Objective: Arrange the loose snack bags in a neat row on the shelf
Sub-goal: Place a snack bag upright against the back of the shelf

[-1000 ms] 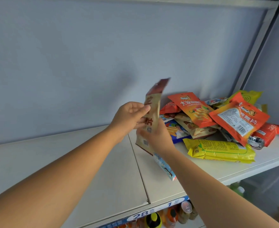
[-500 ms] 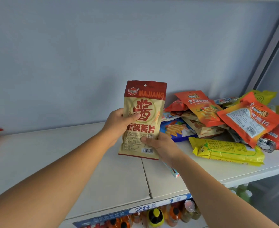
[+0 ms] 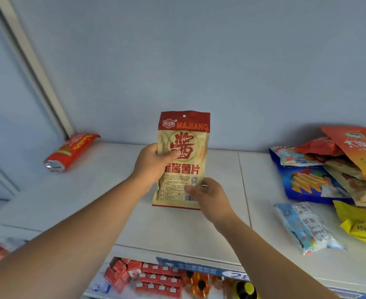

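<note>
I hold a tan and red MAJIANG snack bag upright over the middle of the white shelf, its front facing me. My left hand grips its left edge at mid height. My right hand pinches its lower right corner. A red snack bag leans against the back wall at the far left. A loose heap of bags lies at the right: a blue one, an orange one, a yellow one and a pale blue one near the front edge.
The blue back wall rises right behind the shelf, and a pale upright post stands at the left. Below the shelf's front edge sit red boxes and orange bottles on a lower level.
The bag has turned from edge-on to face me and now stands upright. My view has swung left, so the heap sits further right and the red bag at the left shows.
</note>
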{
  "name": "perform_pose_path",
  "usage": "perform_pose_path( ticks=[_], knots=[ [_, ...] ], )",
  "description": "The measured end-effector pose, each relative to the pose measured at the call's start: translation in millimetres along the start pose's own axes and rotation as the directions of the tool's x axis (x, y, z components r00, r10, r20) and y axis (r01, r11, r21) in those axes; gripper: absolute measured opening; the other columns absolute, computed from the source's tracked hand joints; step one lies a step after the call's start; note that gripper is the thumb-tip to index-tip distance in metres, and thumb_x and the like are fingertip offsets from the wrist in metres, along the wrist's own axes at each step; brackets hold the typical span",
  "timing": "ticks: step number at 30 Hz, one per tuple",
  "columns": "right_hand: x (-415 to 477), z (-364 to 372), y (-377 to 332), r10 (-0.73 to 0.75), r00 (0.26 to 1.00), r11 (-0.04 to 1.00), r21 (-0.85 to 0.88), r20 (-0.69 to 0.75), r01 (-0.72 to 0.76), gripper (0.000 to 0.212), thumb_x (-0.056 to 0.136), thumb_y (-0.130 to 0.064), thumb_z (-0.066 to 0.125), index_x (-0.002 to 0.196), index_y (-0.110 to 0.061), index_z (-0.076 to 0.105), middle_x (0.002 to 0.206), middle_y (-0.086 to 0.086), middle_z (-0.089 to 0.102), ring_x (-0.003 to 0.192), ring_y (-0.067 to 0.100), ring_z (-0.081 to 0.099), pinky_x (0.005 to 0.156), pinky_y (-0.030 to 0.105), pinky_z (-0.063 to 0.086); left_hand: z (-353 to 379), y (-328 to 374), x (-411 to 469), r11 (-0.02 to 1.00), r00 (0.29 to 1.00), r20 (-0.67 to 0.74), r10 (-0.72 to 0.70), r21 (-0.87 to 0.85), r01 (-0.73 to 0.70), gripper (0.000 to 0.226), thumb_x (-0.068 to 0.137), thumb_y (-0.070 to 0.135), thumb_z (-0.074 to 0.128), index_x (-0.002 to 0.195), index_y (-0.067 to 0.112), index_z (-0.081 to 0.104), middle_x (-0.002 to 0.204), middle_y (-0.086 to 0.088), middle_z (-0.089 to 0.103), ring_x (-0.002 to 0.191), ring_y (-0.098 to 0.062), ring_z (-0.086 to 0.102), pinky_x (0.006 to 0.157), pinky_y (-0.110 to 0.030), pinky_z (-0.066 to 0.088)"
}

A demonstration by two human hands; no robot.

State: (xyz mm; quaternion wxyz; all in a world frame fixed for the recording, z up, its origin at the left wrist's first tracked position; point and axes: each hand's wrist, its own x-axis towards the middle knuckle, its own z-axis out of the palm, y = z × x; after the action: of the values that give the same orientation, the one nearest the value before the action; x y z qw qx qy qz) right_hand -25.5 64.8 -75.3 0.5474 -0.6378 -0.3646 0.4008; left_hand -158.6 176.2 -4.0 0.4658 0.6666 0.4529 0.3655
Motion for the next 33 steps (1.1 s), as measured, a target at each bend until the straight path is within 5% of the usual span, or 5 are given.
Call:
perform_pose_path(
  ticks=[10, 15, 22, 28, 33],
  knots=[
    [50, 174, -18, 0.039, 0.996, 0.994, -0.106, 0.078, -0.031, 0.017, 0.098, -0.02, 0.068, 0.114, -0.014, 0.064, 0.109, -0.001, 0.075, 0.094, 0.014, 0.073, 0.069, 0.023, 0.055, -186, -69, 37, 0.973, 0.973, -0.225, 0.043, 0.229, 0.01, 0.047, 0.09, 0.03, 0.074, 0.13, 0.012, 0.06, 0.123, 0.005, 0.063, 0.115, -0.016, 0.063, 0.1, -0.035, 0.048],
    [88, 257, -34, 0.058, 0.998, 0.987, -0.152, 0.023, -0.054, 0.02, 0.099, -0.021, 0.065, 0.117, -0.012, 0.064, 0.11, 0.003, 0.074, 0.098, 0.022, 0.071, 0.073, 0.033, 0.057, -270, -108, 56, 0.949, 0.978, -0.199, 0.061, 0.314, 0.005, 0.021, 0.092, 0.021, 0.07, 0.112, 0.015, 0.071, 0.11, 0.003, 0.071, 0.109, -0.017, 0.067, 0.098, -0.032, 0.05],
    [130, 322, -47, 0.089, 0.993, 0.959, -0.264, -0.082, -0.107, 0.029, 0.099, -0.024, 0.065, 0.124, -0.012, 0.058, 0.109, 0.004, 0.07, 0.09, 0.02, 0.068, 0.066, 0.032, 0.056, -318, -134, 73, 0.948, 0.989, -0.146, 0.027, 0.319, 0.021, 0.019, 0.093, 0.025, 0.068, 0.11, 0.02, 0.072, 0.115, 0.004, 0.072, 0.109, -0.012, 0.067, 0.096, -0.034, 0.053],
    [146, 344, -46, 0.105, 0.974, 0.709, -0.672, -0.199, -0.213, 0.05, 0.09, -0.051, 0.053, 0.122, -0.012, 0.059, 0.113, 0.008, 0.066, 0.108, 0.032, 0.061, 0.096, 0.047, 0.054, -322, -145, 81, 0.928, 0.996, -0.066, 0.064, 0.37, -0.035, 0.016, 0.095, 0.022, 0.066, 0.11, 0.019, 0.069, 0.116, 0.006, 0.067, 0.107, -0.008, 0.062, 0.074, -0.009, 0.041],
    [141, 339, -51, 0.098, 0.974, 0.655, -0.723, -0.205, -0.219, 0.067, 0.094, -0.058, 0.055, 0.138, -0.008, 0.047, 0.136, 0.012, 0.054, 0.127, 0.033, 0.05, 0.106, 0.047, 0.045, -315, -137, 84, 0.887, 0.99, -0.014, 0.138, 0.447, -0.117, 0.019, 0.096, 0.025, 0.064, 0.114, 0.02, 0.07, 0.11, 0.011, 0.063, 0.106, -0.007, 0.059, 0.088, -0.025, 0.051]
  ],
)
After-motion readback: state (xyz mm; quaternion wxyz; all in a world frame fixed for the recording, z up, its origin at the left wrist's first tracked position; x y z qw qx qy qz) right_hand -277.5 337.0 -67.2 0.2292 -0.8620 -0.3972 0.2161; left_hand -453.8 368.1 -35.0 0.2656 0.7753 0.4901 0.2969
